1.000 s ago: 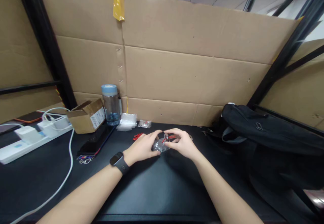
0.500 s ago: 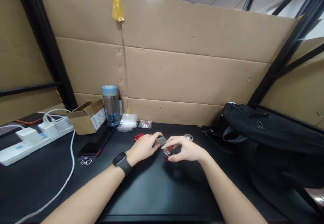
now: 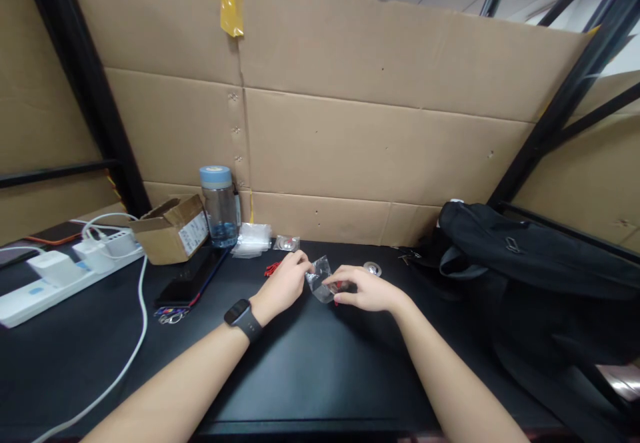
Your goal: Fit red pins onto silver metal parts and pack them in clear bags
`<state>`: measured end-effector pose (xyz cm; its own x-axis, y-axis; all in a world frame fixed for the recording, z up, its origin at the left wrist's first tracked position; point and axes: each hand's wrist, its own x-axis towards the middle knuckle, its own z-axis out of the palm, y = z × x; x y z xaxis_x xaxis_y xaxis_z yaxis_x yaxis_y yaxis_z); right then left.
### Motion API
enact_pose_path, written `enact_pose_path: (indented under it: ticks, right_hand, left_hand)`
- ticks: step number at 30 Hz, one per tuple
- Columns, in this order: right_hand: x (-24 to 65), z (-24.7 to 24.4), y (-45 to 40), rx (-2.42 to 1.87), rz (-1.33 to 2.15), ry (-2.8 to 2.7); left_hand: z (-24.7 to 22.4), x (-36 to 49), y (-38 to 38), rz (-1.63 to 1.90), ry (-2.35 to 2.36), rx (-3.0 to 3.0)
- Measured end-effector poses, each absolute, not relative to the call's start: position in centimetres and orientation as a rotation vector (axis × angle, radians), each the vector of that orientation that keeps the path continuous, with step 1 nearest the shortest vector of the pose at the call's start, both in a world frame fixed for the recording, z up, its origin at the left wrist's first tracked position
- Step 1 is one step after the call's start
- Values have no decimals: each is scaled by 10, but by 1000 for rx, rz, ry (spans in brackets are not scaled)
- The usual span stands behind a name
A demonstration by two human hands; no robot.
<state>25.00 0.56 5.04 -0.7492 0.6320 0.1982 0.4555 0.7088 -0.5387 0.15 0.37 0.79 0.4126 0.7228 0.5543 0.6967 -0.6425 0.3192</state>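
My left hand (image 3: 289, 277), with a dark watch on its wrist, pinches the edge of a small clear plastic bag (image 3: 321, 288) over the table. From the other side my right hand (image 3: 367, 288) grips a small round clear disc with a red cord (image 3: 340, 287), held at the mouth of the bag; fingers cover part of it. Whether the disc is inside or against the bag I cannot tell. Red cords (image 3: 271, 269) lie just behind my left hand. Another round shiny disc (image 3: 373, 269) rests on the table beyond my right hand.
At the back stand a stack of clear bags (image 3: 253, 239), a bagged disc (image 3: 287, 243) and a water bottle (image 3: 220, 206). Left are an open cardboard box (image 3: 170, 233), a phone (image 3: 193, 276) and a power strip (image 3: 75, 279). A black backpack (image 3: 530, 263) fills the right; cardboard (image 3: 320, 129) walls the back.
The plastic bag has opened out between my hands and now shows more fully. My right hand has brought the disc with its red cord up against the bag.
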Motion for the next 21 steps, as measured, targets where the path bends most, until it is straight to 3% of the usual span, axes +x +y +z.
enact_pose_path:
  ticks: [3, 9, 21]
  right_hand:
    - [255, 51, 9, -868, 679, -2514]
    - [262, 51, 11, -893, 774, -2512]
    - [268, 56, 8, -1159, 469, -2639]
  left_hand:
    - [9, 6, -1, 966, 1360, 2736]
    - [11, 15, -15, 695, 905, 2848]
    - [8, 9, -13, 556, 1022, 2862]
